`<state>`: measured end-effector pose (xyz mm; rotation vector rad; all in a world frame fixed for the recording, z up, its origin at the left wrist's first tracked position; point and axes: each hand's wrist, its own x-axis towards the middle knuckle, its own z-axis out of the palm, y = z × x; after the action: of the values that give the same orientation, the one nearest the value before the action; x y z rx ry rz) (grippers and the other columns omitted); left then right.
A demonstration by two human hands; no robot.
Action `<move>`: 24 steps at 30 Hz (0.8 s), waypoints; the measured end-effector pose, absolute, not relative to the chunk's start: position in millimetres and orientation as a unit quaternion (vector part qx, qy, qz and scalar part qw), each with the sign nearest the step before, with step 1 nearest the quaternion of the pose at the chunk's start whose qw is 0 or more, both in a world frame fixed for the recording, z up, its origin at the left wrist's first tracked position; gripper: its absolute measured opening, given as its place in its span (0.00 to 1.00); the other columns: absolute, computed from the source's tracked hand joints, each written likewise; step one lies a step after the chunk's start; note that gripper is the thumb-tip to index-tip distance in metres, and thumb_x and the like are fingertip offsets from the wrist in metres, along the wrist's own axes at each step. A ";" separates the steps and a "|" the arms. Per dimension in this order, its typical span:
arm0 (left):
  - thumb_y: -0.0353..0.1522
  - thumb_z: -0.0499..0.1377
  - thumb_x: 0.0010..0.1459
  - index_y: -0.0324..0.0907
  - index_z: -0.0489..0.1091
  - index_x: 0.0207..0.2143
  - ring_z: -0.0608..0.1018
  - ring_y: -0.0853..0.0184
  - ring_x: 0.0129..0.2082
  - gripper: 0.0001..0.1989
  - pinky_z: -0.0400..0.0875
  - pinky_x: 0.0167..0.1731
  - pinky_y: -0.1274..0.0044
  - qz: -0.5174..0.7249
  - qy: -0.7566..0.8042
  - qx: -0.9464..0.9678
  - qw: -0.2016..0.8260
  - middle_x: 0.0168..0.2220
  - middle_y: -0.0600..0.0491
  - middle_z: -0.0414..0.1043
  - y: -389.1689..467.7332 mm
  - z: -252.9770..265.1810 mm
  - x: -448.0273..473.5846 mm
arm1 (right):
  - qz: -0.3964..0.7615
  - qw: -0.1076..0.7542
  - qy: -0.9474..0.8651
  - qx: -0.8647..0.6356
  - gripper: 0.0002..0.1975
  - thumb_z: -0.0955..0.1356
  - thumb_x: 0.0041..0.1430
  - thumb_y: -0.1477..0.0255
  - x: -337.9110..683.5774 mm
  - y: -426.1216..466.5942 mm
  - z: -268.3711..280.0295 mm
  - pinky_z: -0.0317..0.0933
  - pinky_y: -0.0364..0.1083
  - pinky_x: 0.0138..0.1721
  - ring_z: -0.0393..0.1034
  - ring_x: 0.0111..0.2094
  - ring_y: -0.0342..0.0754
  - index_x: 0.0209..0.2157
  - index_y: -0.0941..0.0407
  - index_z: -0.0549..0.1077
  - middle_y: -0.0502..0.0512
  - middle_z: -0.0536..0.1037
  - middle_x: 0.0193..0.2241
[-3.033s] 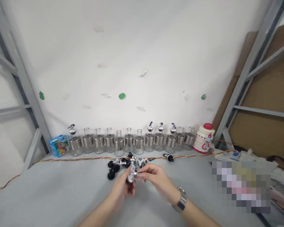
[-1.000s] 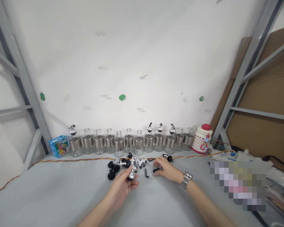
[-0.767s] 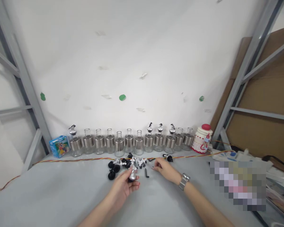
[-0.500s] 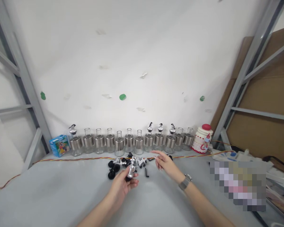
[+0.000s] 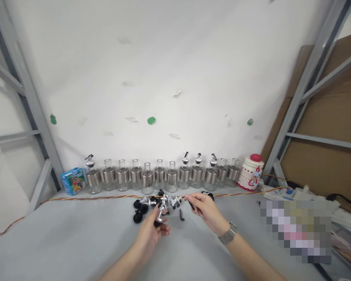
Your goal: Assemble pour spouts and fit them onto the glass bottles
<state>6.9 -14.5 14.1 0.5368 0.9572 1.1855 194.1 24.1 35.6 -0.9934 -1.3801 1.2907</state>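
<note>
My left hand (image 5: pixel 148 231) is closed around a silver bottle pourer (image 5: pixel 160 214) with a black base, held just above the table. My right hand (image 5: pixel 207 211), a watch on its wrist, pinches a small dark lever piece (image 5: pixel 191 205) between thumb and fingers. It stays apart from the pourer, to its right. Between the hands a bent black lever (image 5: pixel 181 215) lies on the tabletop. Beyond the left hand is a loose pile of silver pourer tops (image 5: pixel 172 200) and black stoppers (image 5: pixel 138 216), partly overlapping. More black parts (image 5: pixel 210 196) show behind the right hand.
Along the wall stands a row of glass bottles with steel bands (image 5: pixel 148 178); several carry pourers (image 5: pixel 198 158). A blue box (image 5: pixel 73 181) ends the row at left, a red-lidded jar (image 5: pixel 249 173) at right. A twisted cable (image 5: pixel 105 198) crosses the grey table (image 5: pixel 76 238).
My right hand has closed on a dark lever piece from the table and moved slightly lower. My left hand still holds the pourer, almost in place.
</note>
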 end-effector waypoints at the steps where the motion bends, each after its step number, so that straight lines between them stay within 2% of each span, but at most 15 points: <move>1: 0.41 0.53 0.53 0.35 0.65 0.32 0.70 0.71 0.14 0.16 0.63 0.17 0.78 0.531 0.424 0.243 0.692 0.19 0.55 0.66 -15.1 14.8 7.5 | 0.560 0.476 -0.550 -0.396 0.17 0.68 0.46 0.59 191.7 21.6 36.7 0.38 0.39 0.15 0.44 0.11 0.35 0.28 0.60 0.74 0.41 0.57 0.09; 5: 0.42 0.59 0.46 0.37 0.64 0.31 0.71 0.71 0.16 0.17 0.63 0.19 0.79 0.528 0.412 0.288 0.685 0.20 0.57 0.65 -21.2 20.1 10.1 | 0.610 0.467 -0.526 -0.363 0.15 0.70 0.42 0.62 182.0 11.6 41.8 0.40 0.39 0.15 0.44 0.11 0.33 0.24 0.61 0.74 0.41 0.58 0.08; 9: 0.34 0.66 0.37 0.39 0.62 0.27 0.70 0.73 0.16 0.17 0.63 0.19 0.81 0.532 0.420 0.326 0.659 0.19 0.59 0.65 -25.5 21.2 12.1 | 0.645 0.441 -0.513 -0.355 0.13 0.71 0.42 0.65 176.9 3.8 45.7 0.39 0.38 0.15 0.44 0.10 0.32 0.24 0.62 0.75 0.42 0.59 0.07; 11: 0.32 0.67 0.35 0.39 0.61 0.27 0.70 0.74 0.16 0.18 0.63 0.19 0.81 0.533 0.425 0.326 0.655 0.19 0.59 0.65 -25.7 20.3 12.4 | 0.663 0.424 -0.500 -0.361 0.13 0.71 0.41 0.65 175.8 1.9 45.6 0.39 0.38 0.13 0.47 0.09 0.33 0.24 0.62 0.75 0.44 0.63 0.09; 15: 0.31 0.66 0.37 0.39 0.61 0.28 0.71 0.73 0.19 0.17 0.66 0.21 0.81 0.529 0.414 0.320 0.668 0.21 0.58 0.67 -26.9 22.3 10.9 | 0.672 0.416 -0.486 -0.374 0.15 0.72 0.39 0.64 173.8 3.2 40.2 0.43 0.37 0.10 0.57 0.10 0.35 0.25 0.62 0.74 0.49 0.71 0.14; 20: 0.31 0.65 0.42 0.37 0.63 0.31 0.73 0.76 0.21 0.15 0.68 0.24 0.83 0.468 0.398 0.310 0.725 0.24 0.56 0.69 -34.2 27.1 7.8 | 0.631 0.437 -0.507 -0.393 0.14 0.72 0.39 0.63 167.9 6.6 28.6 0.41 0.36 0.09 0.52 0.08 0.34 0.21 0.61 0.73 0.45 0.66 0.09; 24: 0.32 0.63 0.47 0.36 0.65 0.34 0.75 0.74 0.23 0.13 0.70 0.26 0.82 0.425 0.373 0.324 0.758 0.28 0.51 0.72 -40.7 27.3 9.0 | 0.627 0.457 -0.515 -0.365 0.14 0.72 0.39 0.64 161.6 4.5 21.5 0.52 0.37 0.14 0.58 0.12 0.36 0.23 0.61 0.73 0.48 0.71 0.13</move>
<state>9.0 -40.7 27.3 0.7055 0.8122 0.9264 161.6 4.5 21.5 -0.9003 -1.2682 1.5453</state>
